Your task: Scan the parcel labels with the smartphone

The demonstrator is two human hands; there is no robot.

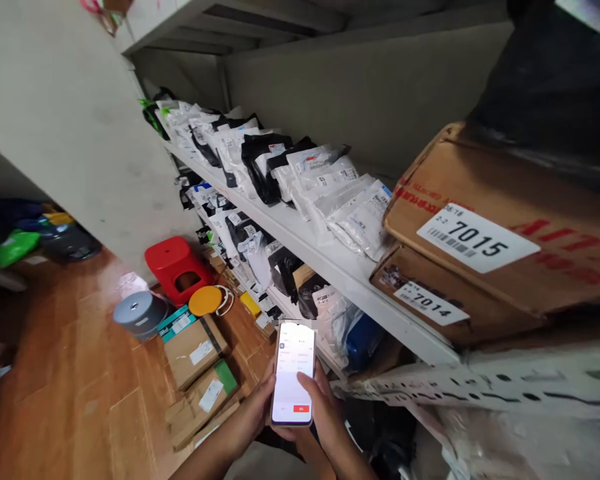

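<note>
Upright in both hands is a smartphone (pixel 293 383) with a lit, mostly white screen and a red button near its bottom. My left hand (pixel 254 412) is closed around the phone's left side and lower back. On the other side, my right hand (pixel 325 400) grips the right edge, its thumb lying over the screen. Fingers behind the phone are hidden. Beyond the phone, white and black mailer bags (pixel 325 183) stand in a row on a shelf. Nearer on the right are a cardboard box labelled 7015 (pixel 520 227) and a box labelled 7014 (pixel 425 300).
A perforated metal shelf post (pixel 480 393) is close on the right. More parcels (pixel 280 267) fill the lower shelf. On the wooden floor (pixel 80 373) at left are a red stool (pixel 167 253), a grey-blue round container (pixel 140 317) and cardboard boxes (pixel 193 350).
</note>
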